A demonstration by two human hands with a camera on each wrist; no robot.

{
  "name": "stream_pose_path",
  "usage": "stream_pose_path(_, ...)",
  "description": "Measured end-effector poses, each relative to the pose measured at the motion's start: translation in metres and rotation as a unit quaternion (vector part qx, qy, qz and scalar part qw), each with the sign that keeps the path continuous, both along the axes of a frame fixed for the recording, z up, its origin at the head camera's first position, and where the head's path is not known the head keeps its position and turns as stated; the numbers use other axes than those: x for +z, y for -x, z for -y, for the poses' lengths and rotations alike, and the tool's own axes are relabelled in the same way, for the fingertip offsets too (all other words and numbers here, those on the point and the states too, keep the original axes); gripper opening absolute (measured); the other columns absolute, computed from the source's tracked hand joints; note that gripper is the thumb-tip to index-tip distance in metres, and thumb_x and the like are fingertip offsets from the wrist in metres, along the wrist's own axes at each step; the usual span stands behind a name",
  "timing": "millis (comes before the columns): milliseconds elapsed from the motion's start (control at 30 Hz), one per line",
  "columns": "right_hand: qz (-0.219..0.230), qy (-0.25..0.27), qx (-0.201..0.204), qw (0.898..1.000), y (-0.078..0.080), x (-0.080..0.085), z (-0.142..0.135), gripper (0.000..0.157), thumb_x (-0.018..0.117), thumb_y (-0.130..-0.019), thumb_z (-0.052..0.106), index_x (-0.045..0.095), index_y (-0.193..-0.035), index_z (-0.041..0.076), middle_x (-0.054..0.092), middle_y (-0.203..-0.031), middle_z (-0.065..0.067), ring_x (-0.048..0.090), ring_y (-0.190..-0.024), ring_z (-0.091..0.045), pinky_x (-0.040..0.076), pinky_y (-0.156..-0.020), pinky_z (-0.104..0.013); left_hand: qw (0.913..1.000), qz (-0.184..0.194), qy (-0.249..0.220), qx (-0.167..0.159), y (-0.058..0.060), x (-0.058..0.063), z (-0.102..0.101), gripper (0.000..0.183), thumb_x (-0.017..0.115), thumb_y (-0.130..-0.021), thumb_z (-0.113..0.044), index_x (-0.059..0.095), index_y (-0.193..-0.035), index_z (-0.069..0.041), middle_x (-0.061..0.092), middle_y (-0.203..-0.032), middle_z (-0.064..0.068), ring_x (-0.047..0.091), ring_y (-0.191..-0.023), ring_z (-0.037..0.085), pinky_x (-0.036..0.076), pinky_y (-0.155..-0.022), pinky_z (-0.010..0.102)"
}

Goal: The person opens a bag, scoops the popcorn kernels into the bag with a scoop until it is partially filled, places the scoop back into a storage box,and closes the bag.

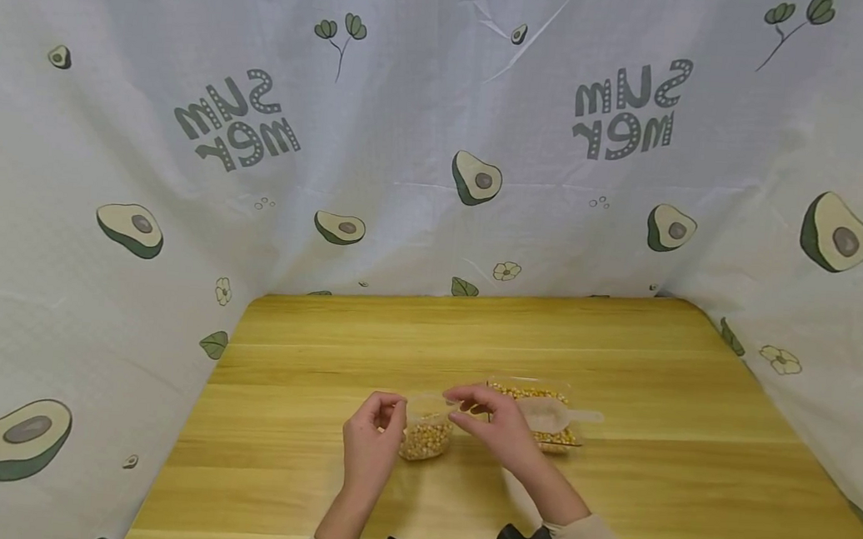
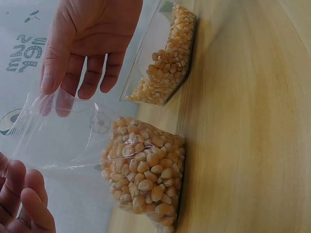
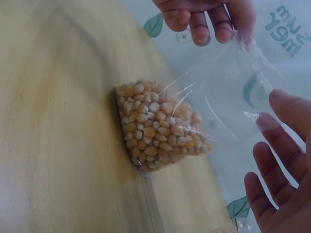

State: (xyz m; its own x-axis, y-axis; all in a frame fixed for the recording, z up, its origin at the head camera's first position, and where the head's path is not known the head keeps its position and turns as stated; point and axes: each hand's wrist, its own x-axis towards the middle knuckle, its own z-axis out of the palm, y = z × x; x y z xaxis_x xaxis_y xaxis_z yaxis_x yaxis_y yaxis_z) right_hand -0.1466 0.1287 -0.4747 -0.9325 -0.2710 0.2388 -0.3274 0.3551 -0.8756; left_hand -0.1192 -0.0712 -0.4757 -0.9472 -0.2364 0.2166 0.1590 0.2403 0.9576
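A clear plastic bag (image 1: 425, 438) with corn kernels in its lower part stands on the wooden table. My left hand (image 1: 375, 434) pinches one side of the bag's top edge between thumb and finger. On the opposite side my right hand (image 1: 494, 424) pinches the top edge, its other fingers spread apart. Between the hands the thin film is drawn taut, and the kernels (image 2: 146, 170) bulge at the bottom in the left wrist view. The right wrist view shows the filled bag (image 3: 155, 128) sitting on the tabletop.
Just right of the bag is a clear box (image 2: 160, 58) partly filled with corn kernels. A translucent scoop (image 1: 545, 414) lies across it, handle pointing right. Bare wood (image 1: 277, 434) extends to the left, and a printed cloth (image 1: 411, 134) hangs behind the table.
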Motion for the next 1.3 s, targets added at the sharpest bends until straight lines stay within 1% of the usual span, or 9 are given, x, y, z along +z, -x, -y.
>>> stream_pose_path(100,0.012,0.002,-0.012,1.0,0.0,0.0,0.001,0.019,0.072,-0.092,0.022,0.075,-0.111,0.02,0.075,-0.106,0.002,0.063,-0.092,-0.007,0.053,-0.086,-0.031,1.0,0.0,-0.002,0.001,0.0,0.0,0.0,0.007,0.067,-0.094,-0.01,0.072,-0.089,-0.011,0.064,-0.067,0.006,0.063,-0.056,0.027,0.048,-0.048,0.024)
stream_pose_path(333,0.041,0.015,-0.043,0.998,0.0,-0.002,0.003,0.014,0.071,-0.093,0.025,0.075,-0.105,0.022,0.075,-0.101,0.002,0.064,-0.09,-0.009,0.053,-0.082,-0.031,1.0,0.0,-0.003,-0.006,-0.001,0.0,0.0,0.006,0.067,-0.095,-0.011,0.072,-0.093,-0.009,0.066,-0.069,0.009,0.064,-0.057,0.03,0.049,-0.049,0.023)
stream_pose_path(533,0.057,0.025,-0.067,0.996,-0.001,-0.002,0.004,0.01,0.072,-0.092,0.024,0.076,-0.1,0.022,0.075,-0.098,0.001,0.063,-0.086,-0.009,0.052,-0.076,-0.028,0.9997,0.01,-0.001,-0.021,-0.002,-0.003,0.004,0.011,0.068,-0.095,-0.019,0.072,-0.095,-0.008,0.066,-0.071,0.014,0.061,-0.054,0.016,0.046,-0.048,0.023)
stream_pose_path(667,0.059,0.027,-0.073,0.995,-0.001,-0.001,0.004,0.009,0.073,-0.091,0.024,0.076,-0.099,0.021,0.075,-0.097,0.001,0.063,-0.085,-0.008,0.052,-0.078,-0.031,0.9989,0.012,0.016,-0.041,-0.003,-0.004,0.007,0.015,0.072,-0.093,-0.025,0.072,-0.098,-0.011,0.064,-0.075,0.009,0.056,-0.058,0.006,0.045,-0.049,0.022)
stream_pose_path(767,0.058,0.026,-0.074,0.995,-0.001,0.0,0.004,0.009,0.072,-0.092,0.024,0.076,-0.099,0.022,0.075,-0.097,0.001,0.063,-0.085,-0.008,0.052,-0.079,-0.032,0.9971,0.006,0.046,-0.061,-0.003,-0.005,0.01,0.021,0.077,-0.088,-0.026,0.073,-0.104,-0.012,0.061,-0.083,0.002,0.056,-0.068,0.007,0.047,-0.054,0.02)
stream_pose_path(833,0.056,0.025,-0.074,0.995,-0.001,0.0,0.004,0.009,0.072,-0.092,0.025,0.076,-0.099,0.022,0.075,-0.097,0.002,0.063,-0.085,-0.007,0.051,-0.08,-0.032,0.9946,-0.002,0.066,-0.08,-0.003,-0.005,0.012,0.028,0.079,-0.086,-0.024,0.072,-0.11,-0.012,0.061,-0.092,0.003,0.056,-0.077,0.01,0.049,-0.061,0.02)
stream_pose_path(1000,0.052,0.027,-0.076,0.995,-0.001,0.0,0.005,0.008,0.072,-0.092,0.024,0.077,-0.098,0.021,0.075,-0.096,0.001,0.063,-0.083,-0.006,0.051,-0.08,-0.029,0.9902,-0.018,0.091,-0.104,-0.002,-0.006,0.013,0.035,0.08,-0.084,-0.021,0.071,-0.118,-0.02,0.064,-0.114,0.007,0.056,-0.094,0.015,0.05,-0.079,0.03)
stream_pose_path(1133,0.055,0.032,-0.078,0.995,-0.001,-0.001,0.005,0.008,0.072,-0.092,0.023,0.077,-0.098,0.02,0.075,-0.096,0.0,0.063,-0.082,-0.005,0.051,-0.078,-0.027,0.9901,-0.032,0.094,-0.099,-0.001,-0.006,0.013,0.031,0.078,-0.086,-0.022,0.073,-0.116,-0.021,0.069,-0.109,0.002,0.059,-0.093,0.012,0.051,-0.081,0.031)
stream_pose_path(1300,0.065,0.04,-0.077,0.994,0.0,-0.002,0.004,0.008,0.072,-0.092,0.022,0.076,-0.097,0.019,0.075,-0.096,-0.001,0.064,-0.083,-0.006,0.052,-0.077,-0.026,0.99,-0.049,0.104,-0.082,-0.001,-0.005,0.012,0.02,0.076,-0.088,-0.017,0.076,-0.108,-0.015,0.073,-0.098,-0.005,0.062,-0.086,0.005,0.053,-0.075,0.025)
